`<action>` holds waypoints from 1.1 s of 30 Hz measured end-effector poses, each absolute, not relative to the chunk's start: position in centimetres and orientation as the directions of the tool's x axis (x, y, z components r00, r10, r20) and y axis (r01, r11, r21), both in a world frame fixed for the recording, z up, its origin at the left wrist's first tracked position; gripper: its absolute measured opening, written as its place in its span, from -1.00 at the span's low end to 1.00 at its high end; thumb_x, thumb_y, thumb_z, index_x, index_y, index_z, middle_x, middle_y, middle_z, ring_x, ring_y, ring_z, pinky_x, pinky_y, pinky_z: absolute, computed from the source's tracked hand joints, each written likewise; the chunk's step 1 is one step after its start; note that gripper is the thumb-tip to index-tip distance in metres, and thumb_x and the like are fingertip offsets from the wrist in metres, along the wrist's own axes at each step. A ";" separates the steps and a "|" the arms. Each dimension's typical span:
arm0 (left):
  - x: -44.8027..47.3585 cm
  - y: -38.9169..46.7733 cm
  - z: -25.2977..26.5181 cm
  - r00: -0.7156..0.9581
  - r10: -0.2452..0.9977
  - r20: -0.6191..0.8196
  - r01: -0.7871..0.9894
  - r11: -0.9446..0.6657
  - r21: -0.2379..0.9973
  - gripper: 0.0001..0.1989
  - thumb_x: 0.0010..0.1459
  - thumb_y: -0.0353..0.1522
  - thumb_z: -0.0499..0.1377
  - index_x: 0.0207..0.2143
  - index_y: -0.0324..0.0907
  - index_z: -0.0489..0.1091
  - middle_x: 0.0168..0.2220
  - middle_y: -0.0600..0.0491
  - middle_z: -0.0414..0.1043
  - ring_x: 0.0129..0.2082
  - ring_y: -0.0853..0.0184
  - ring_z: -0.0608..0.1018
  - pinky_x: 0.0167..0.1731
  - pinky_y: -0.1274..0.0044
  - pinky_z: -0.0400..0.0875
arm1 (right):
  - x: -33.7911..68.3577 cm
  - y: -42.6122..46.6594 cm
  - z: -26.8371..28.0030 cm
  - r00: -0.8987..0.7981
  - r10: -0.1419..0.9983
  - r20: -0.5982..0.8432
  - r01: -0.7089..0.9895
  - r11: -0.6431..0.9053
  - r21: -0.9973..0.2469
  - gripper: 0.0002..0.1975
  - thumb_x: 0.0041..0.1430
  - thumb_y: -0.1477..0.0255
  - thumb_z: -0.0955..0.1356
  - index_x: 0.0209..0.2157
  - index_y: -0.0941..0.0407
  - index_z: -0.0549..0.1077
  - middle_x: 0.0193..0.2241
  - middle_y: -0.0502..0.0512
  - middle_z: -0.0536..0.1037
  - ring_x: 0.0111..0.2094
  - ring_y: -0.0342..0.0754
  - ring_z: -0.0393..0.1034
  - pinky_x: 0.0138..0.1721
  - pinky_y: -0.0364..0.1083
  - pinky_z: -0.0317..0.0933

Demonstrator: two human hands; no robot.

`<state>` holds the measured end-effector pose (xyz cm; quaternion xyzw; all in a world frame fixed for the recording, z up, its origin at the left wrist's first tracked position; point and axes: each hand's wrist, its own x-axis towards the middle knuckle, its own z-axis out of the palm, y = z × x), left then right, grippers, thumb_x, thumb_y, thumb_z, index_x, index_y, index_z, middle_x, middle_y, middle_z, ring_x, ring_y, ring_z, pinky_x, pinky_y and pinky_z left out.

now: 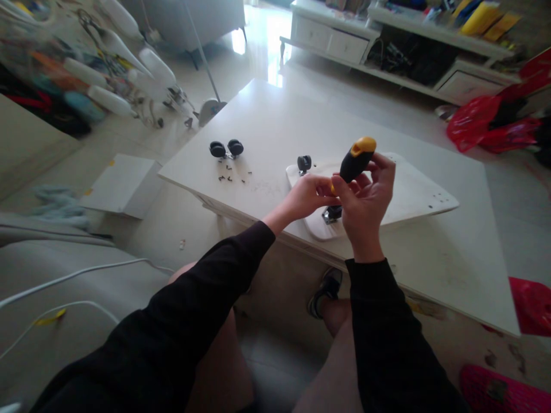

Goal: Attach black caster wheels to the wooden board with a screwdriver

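My right hand [365, 201] is closed round a black and yellow screwdriver [358, 159], its handle tilted up and to the right. Against its lower end, the fingers of my left hand [307, 194] are pinched together; what lies between them is hidden. Both hands are over a white board [408, 186] with small holes near its narrow right end. One black caster wheel [304, 164] stands at the board's left corner. Another caster [331, 214], with a metal plate, sits at its near edge, partly behind my right hand.
Two loose casters [226, 149] and several small screws [226, 177] lie on the left part of the white table [262, 123]. A white box [124, 186] is on the floor to the left. Beyond the table are a low cabinet [331, 43] and red bags [477, 123].
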<state>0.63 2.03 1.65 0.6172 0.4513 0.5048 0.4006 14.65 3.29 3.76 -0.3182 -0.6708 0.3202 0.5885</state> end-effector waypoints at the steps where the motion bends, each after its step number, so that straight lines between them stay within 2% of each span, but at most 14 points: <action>1: 0.7 2.1 1.6 0.077 0.961 0.264 0.154 -0.273 0.949 -0.78 0.05 -0.40 0.49 -0.50 -0.24 0.50 -0.52 0.14 0.44 -0.46 0.44 0.43 -0.40 0.53 0.31 | 14.7 3.3 3.8 -0.092 0.806 0.585 0.051 0.591 -0.805 -0.40 0.16 0.04 0.54 0.12 -0.16 0.29 -0.07 0.02 0.51 -0.15 0.00 0.59 -0.13 0.06 0.55; 4: 0.5 2.1 1.8 0.139 0.956 0.260 0.138 -0.278 0.951 -0.82 0.08 -0.38 0.48 -0.43 -0.23 0.54 -0.46 0.09 0.51 -0.42 0.42 0.48 -0.36 0.53 0.36 | 14.9 3.2 3.9 -0.122 0.820 0.559 0.068 0.569 -0.820 -0.46 0.25 0.03 0.48 0.15 -0.15 0.28 -0.13 0.03 0.54 -0.14 0.03 0.60 -0.11 0.10 0.56; 8: 0.1 1.8 2.1 0.203 0.946 0.255 0.125 -0.283 0.951 -0.95 0.17 -0.43 0.39 -0.36 -0.23 0.62 -0.43 0.06 0.56 -0.38 0.39 0.53 -0.28 0.50 0.42 | 15.0 3.1 3.9 -0.186 0.801 0.569 0.053 0.587 -0.808 -0.48 0.33 0.02 0.41 0.21 -0.16 0.25 -0.09 0.06 0.57 -0.09 0.05 0.60 -0.07 0.13 0.55; 11: 0.2 1.8 2.0 0.131 0.957 0.260 0.161 -0.280 0.946 -0.90 0.13 -0.41 0.43 -0.41 -0.24 0.59 -0.47 0.08 0.53 -0.41 0.40 0.50 -0.31 0.50 0.40 | 14.8 3.3 3.8 -0.151 0.771 0.619 0.089 0.634 -0.768 -0.41 0.26 0.00 0.46 0.21 -0.18 0.25 -0.03 0.05 0.54 -0.11 0.02 0.59 -0.13 0.09 0.55; 15: 0.4 2.0 1.9 0.112 0.963 0.243 0.207 -0.262 0.943 -0.81 0.07 -0.37 0.47 -0.48 -0.23 0.55 -0.51 0.11 0.49 -0.44 0.41 0.47 -0.34 0.51 0.37 | 14.6 3.2 3.8 -0.111 0.790 0.603 0.109 0.613 -0.783 -0.43 0.26 -0.01 0.45 0.18 -0.17 0.26 -0.08 0.05 0.54 -0.12 0.05 0.59 -0.11 0.13 0.55; 20: -0.1 1.9 2.1 0.204 0.944 0.260 0.128 -0.289 0.949 -0.91 0.14 -0.38 0.42 -0.37 -0.22 0.62 -0.44 0.07 0.56 -0.39 0.38 0.53 -0.29 0.49 0.42 | 14.7 2.5 4.5 -0.191 0.818 0.542 0.055 0.560 -0.826 -0.51 0.36 0.00 0.35 0.21 -0.16 0.26 -0.02 0.10 0.57 -0.02 0.09 0.60 0.00 0.20 0.55; 24: 0.0 2.0 1.7 0.158 0.948 0.275 0.163 -0.300 0.940 -0.87 0.14 -0.36 0.43 -0.42 -0.22 0.60 -0.48 0.09 0.51 -0.44 0.40 0.49 -0.35 0.50 0.38 | 14.5 2.8 4.4 -0.155 0.786 0.598 0.061 0.612 -0.788 -0.43 0.25 0.01 0.47 0.18 -0.18 0.27 -0.01 0.06 0.52 -0.09 0.03 0.59 -0.11 0.10 0.57; 28: 0.4 2.1 1.4 0.083 0.963 0.257 0.232 -0.269 0.935 -0.76 0.04 -0.34 0.50 -0.51 -0.23 0.52 -0.54 0.12 0.45 -0.48 0.43 0.43 -0.42 0.53 0.32 | 14.5 3.3 3.8 -0.110 0.775 0.623 0.104 0.632 -0.768 -0.42 0.21 0.04 0.51 0.15 -0.17 0.29 -0.12 0.01 0.53 -0.18 0.00 0.59 -0.18 0.08 0.55; 33: -0.1 1.9 2.2 0.243 0.937 0.252 0.128 -0.289 0.949 -0.89 0.15 -0.36 0.42 -0.36 -0.23 0.61 -0.41 0.03 0.59 -0.37 0.38 0.56 -0.30 0.51 0.45 | 14.6 3.2 3.8 -0.161 0.801 0.577 0.086 0.594 -0.800 -0.51 0.32 0.08 0.43 0.19 -0.17 0.27 -0.09 0.04 0.59 -0.07 0.05 0.61 -0.13 0.11 0.55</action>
